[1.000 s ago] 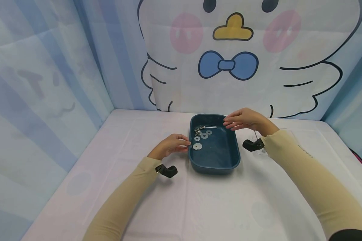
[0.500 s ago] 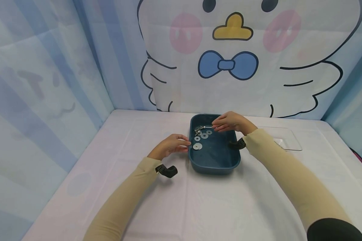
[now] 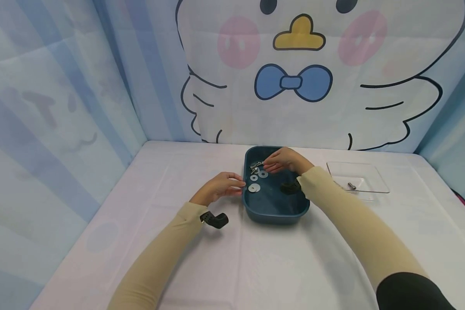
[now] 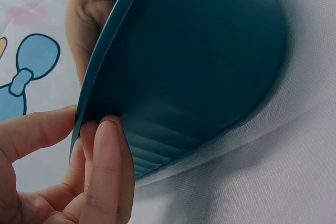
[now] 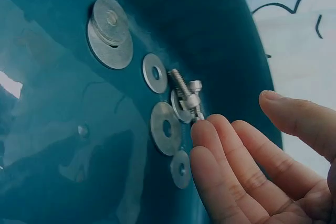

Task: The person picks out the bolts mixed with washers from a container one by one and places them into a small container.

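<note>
A dark blue plastic tray (image 3: 277, 218) stands on the table. My left hand (image 3: 218, 188) pinches its left rim; in the left wrist view the thumb lies on one side of the rim and the fingers on the other. Over the tray's far part hangs my right hand (image 3: 286, 160), fingers loosely bent, thumb apart. Its fingertips are close beside a small pile of metal bolts (image 5: 187, 97); whether they touch it I cannot tell. Several flat washers (image 5: 159, 135) lie around that pile. Two larger stacked washers (image 5: 110, 55) lie farther along the tray floor.
To the right of the tray lies a shallow clear plastic box (image 3: 379, 181) with a small metal bolt (image 3: 351, 186) in it. My right sleeve (image 3: 345, 211) covers part of its near side. A printed cloth backdrop (image 3: 290, 120) rises behind the table.
My right hand has moved left from the tray's right rim to the bolts. This uncovers the clear box and the bolt in it. The left hand keeps its place.
</note>
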The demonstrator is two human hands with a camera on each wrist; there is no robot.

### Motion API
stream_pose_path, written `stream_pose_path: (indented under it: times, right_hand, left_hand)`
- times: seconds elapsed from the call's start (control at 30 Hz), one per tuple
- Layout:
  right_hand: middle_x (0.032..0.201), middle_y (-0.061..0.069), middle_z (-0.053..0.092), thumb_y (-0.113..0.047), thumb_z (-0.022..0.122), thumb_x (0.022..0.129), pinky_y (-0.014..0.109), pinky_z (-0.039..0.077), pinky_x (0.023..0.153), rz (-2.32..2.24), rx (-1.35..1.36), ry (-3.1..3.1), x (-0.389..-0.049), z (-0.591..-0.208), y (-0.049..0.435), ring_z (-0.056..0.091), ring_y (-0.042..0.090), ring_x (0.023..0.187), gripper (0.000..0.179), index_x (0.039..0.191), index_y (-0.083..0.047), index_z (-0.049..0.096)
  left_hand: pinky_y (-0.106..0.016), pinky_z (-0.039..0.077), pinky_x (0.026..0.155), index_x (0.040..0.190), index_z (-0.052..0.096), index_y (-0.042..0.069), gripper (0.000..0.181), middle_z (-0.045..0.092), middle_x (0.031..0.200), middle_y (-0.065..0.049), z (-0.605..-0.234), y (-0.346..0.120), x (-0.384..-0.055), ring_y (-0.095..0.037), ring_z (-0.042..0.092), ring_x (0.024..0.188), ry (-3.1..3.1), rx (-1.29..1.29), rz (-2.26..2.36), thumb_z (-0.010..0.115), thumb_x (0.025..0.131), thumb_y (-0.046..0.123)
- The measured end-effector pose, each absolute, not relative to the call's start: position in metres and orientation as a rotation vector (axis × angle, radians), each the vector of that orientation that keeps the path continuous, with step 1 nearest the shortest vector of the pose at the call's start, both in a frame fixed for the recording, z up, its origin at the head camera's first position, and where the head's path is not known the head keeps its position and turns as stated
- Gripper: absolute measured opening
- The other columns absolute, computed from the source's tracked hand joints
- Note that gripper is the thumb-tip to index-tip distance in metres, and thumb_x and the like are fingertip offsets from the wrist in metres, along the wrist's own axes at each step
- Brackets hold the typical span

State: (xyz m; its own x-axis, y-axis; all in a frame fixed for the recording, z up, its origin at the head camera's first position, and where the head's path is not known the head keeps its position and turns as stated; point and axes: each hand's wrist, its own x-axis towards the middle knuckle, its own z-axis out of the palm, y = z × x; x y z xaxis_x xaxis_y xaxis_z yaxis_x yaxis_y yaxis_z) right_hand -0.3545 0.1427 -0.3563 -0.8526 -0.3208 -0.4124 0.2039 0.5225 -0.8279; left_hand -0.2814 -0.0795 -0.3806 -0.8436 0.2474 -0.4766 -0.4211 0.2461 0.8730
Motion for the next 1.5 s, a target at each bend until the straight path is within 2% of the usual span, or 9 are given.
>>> stream_pose_path:
  times: [0.17, 0.33, 0.5, 0.77, 0.9, 1.13, 1.5]
  right_hand:
    - [0.103, 0.016, 0.070, -0.010, 0.055, 0.094, 0.040, 0.052, 0.095, -1.335, -0.077, 2.207, -0.358, -0.363, 0.136, 0.070, 0.013, 0.081, 0.037, 0.124, 0.012, 0.053]
    - [0.088, 0.008, 0.072, -0.010, 0.057, 0.093, 0.035, 0.055, 0.089, -1.318, -0.028, 2.199, -0.361, -0.369, 0.128, 0.070, 0.012, 0.076, 0.036, 0.122, 0.012, 0.055]
    - [0.082, 0.005, 0.071, -0.011, 0.060, 0.091, 0.032, 0.057, 0.085, -1.269, 0.032, 2.218, -0.361, -0.371, 0.122, 0.069, 0.012, 0.073, 0.035, 0.120, 0.010, 0.058]
    - [0.080, 0.005, 0.070, -0.010, 0.061, 0.090, 0.031, 0.057, 0.083, -1.255, 0.067, 2.222, -0.363, -0.373, 0.116, 0.069, 0.012, 0.072, 0.035, 0.119, 0.010, 0.058]
    - [0.078, 0.004, 0.070, -0.010, 0.061, 0.090, 0.030, 0.057, 0.083, -1.258, 0.057, 2.215, -0.364, -0.374, 0.114, 0.069, 0.011, 0.070, 0.034, 0.118, 0.010, 0.058]
    - [0.086, 0.009, 0.072, -0.008, 0.062, 0.089, 0.033, 0.056, 0.086, -1.252, 0.027, 2.209, -0.363, -0.375, 0.108, 0.069, 0.012, 0.072, 0.032, 0.116, 0.010, 0.060]
    - [0.079, 0.006, 0.069, -0.005, 0.060, 0.090, 0.033, 0.056, 0.087, -1.261, 0.022, 2.218, -0.359, -0.376, 0.099, 0.067, 0.012, 0.072, 0.032, 0.117, 0.012, 0.059]
  left_hand:
    - [-0.019, 0.057, 0.071, 0.115, 0.056, 0.002, 0.027, 0.061, 0.094, -0.004, -0.381, -0.080, -0.282, -0.011, 0.061, 0.076, 1.992, -0.128, 1.651, 0.062, 0.090, 0.009]
    - [-0.021, 0.057, 0.075, 0.114, 0.056, 0.001, 0.026, 0.060, 0.094, -0.004, -0.381, -0.081, -0.282, -0.011, 0.061, 0.078, 1.990, -0.120, 1.658, 0.062, 0.090, 0.009]
    - [-0.022, 0.057, 0.078, 0.115, 0.055, 0.000, 0.027, 0.059, 0.094, -0.004, -0.382, -0.081, -0.280, -0.010, 0.061, 0.078, 1.988, -0.091, 1.670, 0.061, 0.090, 0.009]
    - [-0.021, 0.057, 0.075, 0.116, 0.055, 0.001, 0.028, 0.060, 0.096, -0.004, -0.383, -0.082, -0.281, -0.011, 0.061, 0.077, 1.993, -0.105, 1.654, 0.062, 0.090, 0.010]
    - [-0.021, 0.057, 0.077, 0.117, 0.055, 0.002, 0.029, 0.060, 0.098, -0.005, -0.383, -0.082, -0.282, -0.012, 0.061, 0.080, 1.993, -0.119, 1.642, 0.062, 0.090, 0.011]
    - [-0.023, 0.057, 0.081, 0.119, 0.055, 0.002, 0.031, 0.060, 0.101, -0.005, -0.382, -0.082, -0.283, -0.013, 0.061, 0.082, 1.992, -0.129, 1.634, 0.062, 0.090, 0.011]
    - [-0.023, 0.057, 0.080, 0.118, 0.054, 0.002, 0.029, 0.060, 0.101, -0.005, -0.380, -0.081, -0.281, -0.013, 0.062, 0.083, 1.981, -0.143, 1.642, 0.062, 0.090, 0.010]
